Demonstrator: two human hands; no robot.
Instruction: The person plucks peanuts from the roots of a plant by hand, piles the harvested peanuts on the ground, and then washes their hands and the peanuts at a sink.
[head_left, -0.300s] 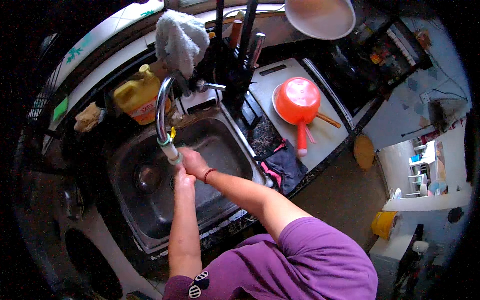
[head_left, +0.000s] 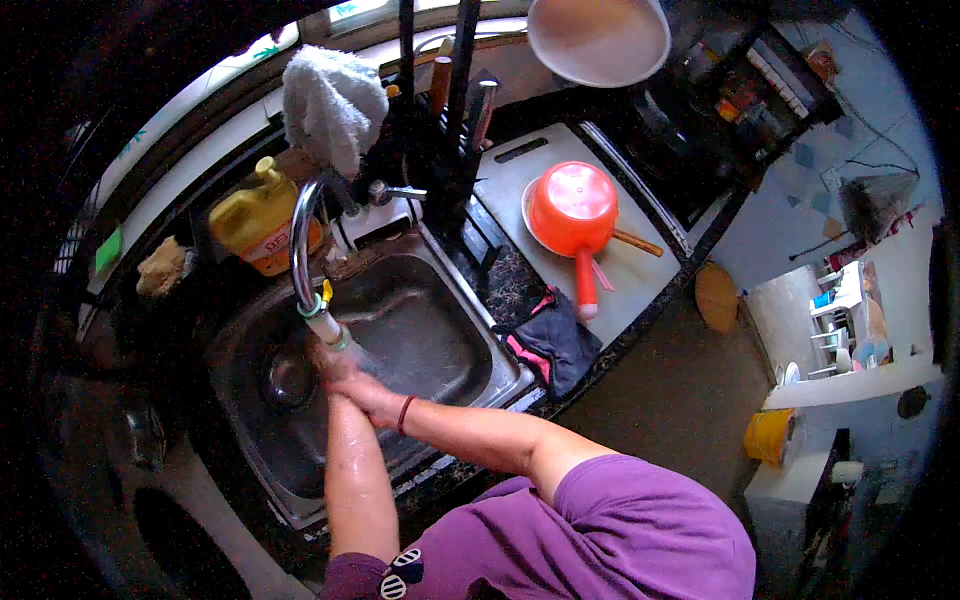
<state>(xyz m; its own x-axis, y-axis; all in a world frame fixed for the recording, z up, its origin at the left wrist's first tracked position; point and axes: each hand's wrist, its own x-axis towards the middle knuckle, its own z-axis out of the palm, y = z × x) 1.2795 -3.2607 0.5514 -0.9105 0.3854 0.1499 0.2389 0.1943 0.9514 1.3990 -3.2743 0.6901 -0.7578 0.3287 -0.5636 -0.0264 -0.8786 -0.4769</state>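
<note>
Running water from the curved chrome faucet [head_left: 301,235] falls on my hands over the metal sink [head_left: 440,330]. The faucet's end carries a white nozzle [head_left: 324,326] with a small yellow part. Right below that nozzle is my left hand [head_left: 328,357], its fingers blurred by water and spray. My right hand [head_left: 366,393] reaches across from the right and wraps round my left wrist. Both forearms are wet near the hands. A dark red bracelet [head_left: 405,414] circles my right wrist.
Behind the sink stand a yellow jug [head_left: 255,220] and a hanging white towel [head_left: 335,105]. A dark cloth with pink trim [head_left: 555,345] lies right of the sink. Beyond it, an upturned red ladle-like pan [head_left: 575,210] rests on a white cutting board [head_left: 630,285].
My hands have drawn lower and nearer to me, and my right hand has slid from my left hand down to the wrist. Spray now shows under the nozzle. The view has shifted slightly.
</note>
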